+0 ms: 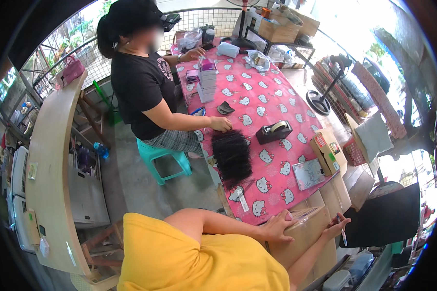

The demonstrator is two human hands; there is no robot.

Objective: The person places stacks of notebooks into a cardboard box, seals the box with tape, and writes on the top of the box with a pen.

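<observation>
**Hands on a brown carton at the counter's near end**

In the lower right of the frame the person in a yellow top steadies a brown cardboard carton [303,230] with a clear-taped top, set against the near end of the counter [277,102] covered in a pink cartoon-cat cloth. The left hand [278,227] lies flat and spread on the carton's left edge, fingers open, gripping nothing. The right hand [336,227] rests at the carton's right corner, closed around a thin pen-like tool [343,234] that points downward; what kind of tool it is cannot be told.

As a judgement, the carton looks already closed and taped over, so the sealing seems done, and any marking or cutting with the thin tool appears to be what is left.

Above the carton on the cloth lie a small silvery flat packet [309,173] and an orange-and-tan box [327,151] at the counter's right edge. Mid-frame sits a black tape dispenser [274,131]. Left of it a heap of black hair-like strands [232,156] lies under the hand of a co-worker in a black shirt [222,124], who sits on a turquoise plastic stool [162,156] at the upper left. A stack of small flat boxes [207,80] stands farther up the counter
</observation>
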